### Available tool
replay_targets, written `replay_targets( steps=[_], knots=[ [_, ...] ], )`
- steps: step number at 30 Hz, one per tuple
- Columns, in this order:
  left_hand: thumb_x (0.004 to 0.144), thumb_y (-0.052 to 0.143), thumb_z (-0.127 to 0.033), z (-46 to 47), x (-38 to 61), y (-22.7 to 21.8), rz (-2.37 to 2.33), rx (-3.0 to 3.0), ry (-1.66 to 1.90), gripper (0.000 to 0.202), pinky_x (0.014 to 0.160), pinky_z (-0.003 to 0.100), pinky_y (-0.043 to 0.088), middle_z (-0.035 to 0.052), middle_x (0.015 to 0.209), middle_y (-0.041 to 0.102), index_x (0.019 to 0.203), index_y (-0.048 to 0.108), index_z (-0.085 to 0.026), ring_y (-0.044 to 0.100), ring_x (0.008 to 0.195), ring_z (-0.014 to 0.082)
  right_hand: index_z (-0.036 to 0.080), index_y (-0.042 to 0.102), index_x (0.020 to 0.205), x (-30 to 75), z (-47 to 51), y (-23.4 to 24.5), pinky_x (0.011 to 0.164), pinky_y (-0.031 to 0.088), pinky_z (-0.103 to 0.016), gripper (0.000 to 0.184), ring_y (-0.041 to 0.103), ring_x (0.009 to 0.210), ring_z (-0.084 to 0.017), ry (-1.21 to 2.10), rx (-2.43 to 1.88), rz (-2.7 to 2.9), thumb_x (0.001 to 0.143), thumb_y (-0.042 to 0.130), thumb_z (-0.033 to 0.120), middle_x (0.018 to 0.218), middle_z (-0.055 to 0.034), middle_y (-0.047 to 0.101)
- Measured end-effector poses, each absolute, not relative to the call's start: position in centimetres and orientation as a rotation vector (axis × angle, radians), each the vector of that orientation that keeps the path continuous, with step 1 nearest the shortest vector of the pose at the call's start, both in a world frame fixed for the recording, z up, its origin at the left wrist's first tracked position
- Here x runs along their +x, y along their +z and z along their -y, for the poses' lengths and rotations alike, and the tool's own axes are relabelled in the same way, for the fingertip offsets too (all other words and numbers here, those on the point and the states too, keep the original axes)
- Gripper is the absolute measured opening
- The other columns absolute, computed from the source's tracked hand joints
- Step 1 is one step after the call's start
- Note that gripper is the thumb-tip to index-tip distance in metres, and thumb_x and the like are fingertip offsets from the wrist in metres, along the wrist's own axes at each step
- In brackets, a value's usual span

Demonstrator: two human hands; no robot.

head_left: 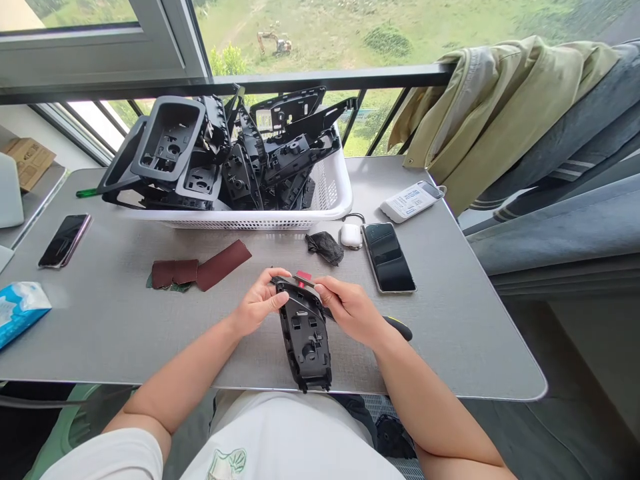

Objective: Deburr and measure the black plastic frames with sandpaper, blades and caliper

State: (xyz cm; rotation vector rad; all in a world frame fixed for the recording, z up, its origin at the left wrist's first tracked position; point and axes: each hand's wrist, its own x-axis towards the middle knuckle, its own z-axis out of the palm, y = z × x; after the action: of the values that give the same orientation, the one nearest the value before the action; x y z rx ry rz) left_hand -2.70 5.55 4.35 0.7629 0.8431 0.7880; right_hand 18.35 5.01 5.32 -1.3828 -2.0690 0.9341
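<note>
A black moulded plastic part (pixel 306 340) stands tilted at the table's front edge, its ribbed, clipped side facing me. My left hand (pixel 257 303) is closed on its upper left corner, thumb on the near face. At its upper right end, my right hand (pixel 350 310) pinches a thin greyish-brown strip (pixel 306 283) that lies against the part's top edge. A small red piece (pixel 303 275) shows just behind the strip; its kind I cannot tell. Below my right wrist lies a black handle with a yellow line (pixel 399 327), its other end partly hidden by the hand.
A white plastic basket (pixel 330 215), heaped with similar black parts, stands at the back. Reddish-brown sandpaper (pixel 223 265), a crumpled black scrap (pixel 325 248), a white earphone case (pixel 351 235), a phone (pixel 389 258), a white device (pixel 413 201), another phone (pixel 65 241) and a blue pack (pixel 21 312) surround my workspace.
</note>
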Motion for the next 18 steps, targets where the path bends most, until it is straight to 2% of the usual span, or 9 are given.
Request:
replay_targets(
  steps=[10,18],
  knots=[
    [0.072,0.080,-0.040,-5.6,-3.1,3.9,-0.773,0.746,0.660,0.055,0.067,0.028,0.054,0.0060,0.090,0.074,0.121,0.061,-0.023,0.070,0.077,0.0196,0.021,0.062,0.084,17.9,-4.1,5.8,0.055,0.034,-0.023,0.041,0.051,0.054,-0.013,0.796,-1.349,2.223,0.103,0.028,0.036,0.065,-0.0015,0.064],
    [0.076,0.078,-0.035,-5.7,-3.1,3.5,-0.718,0.778,0.672,0.047,0.063,0.023,0.053,0.0059,0.094,0.072,0.119,0.067,-0.022,0.067,0.076,0.0154,0.020,0.062,0.086,17.5,-3.9,5.5,0.054,0.035,-0.023,0.035,0.053,0.054,-0.013,0.717,-1.335,2.201,0.102,0.033,0.030,0.066,-0.0015,0.065]
  ],
)
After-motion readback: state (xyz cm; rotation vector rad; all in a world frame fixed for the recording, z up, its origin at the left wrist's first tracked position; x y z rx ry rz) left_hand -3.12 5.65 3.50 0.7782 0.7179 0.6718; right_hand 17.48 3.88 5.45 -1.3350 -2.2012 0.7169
